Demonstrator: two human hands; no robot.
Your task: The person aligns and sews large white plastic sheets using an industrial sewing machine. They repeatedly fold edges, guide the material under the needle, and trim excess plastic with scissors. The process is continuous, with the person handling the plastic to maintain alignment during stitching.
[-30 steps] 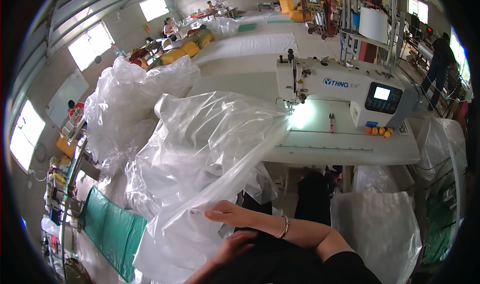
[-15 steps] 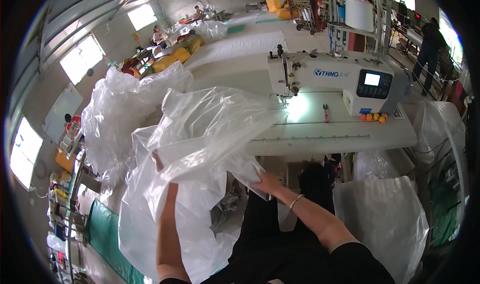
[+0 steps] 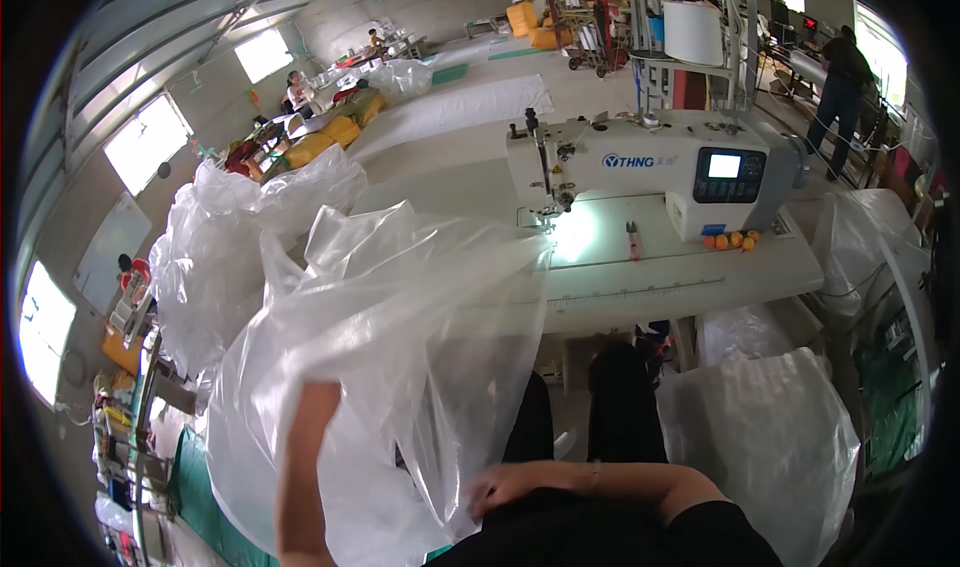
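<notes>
A large clear plastic sheet (image 3: pixel 390 307) runs from the needle area of the white sewing machine (image 3: pixel 640 172) down over the table's front edge and my lap. My left forearm (image 3: pixel 308 467) reaches up into its folds, and the plastic hides the hand. At my waist, my right hand (image 3: pixel 500 485) is closed on the sheet's near edge, its fingers curled and somewhat blurred. The machine's lamp lights the spot beside the needle. On the machine bed lie pink-handled thread snips (image 3: pixel 633 241) and several small orange balls (image 3: pixel 732 240).
Another heap of clear plastic (image 3: pixel 205 257) stands on the left. More plastic sheeting (image 3: pixel 760 447) hangs at my right. A white thread cone (image 3: pixel 694 33) stands behind the machine. Other people are farther back, one standing at the far right (image 3: pixel 838 97).
My right hand has come down and back toward my waist, drawing the sheet's edge with it. My left arm has shifted slightly left and lower, its hand now hidden. The view has turned slightly.
</notes>
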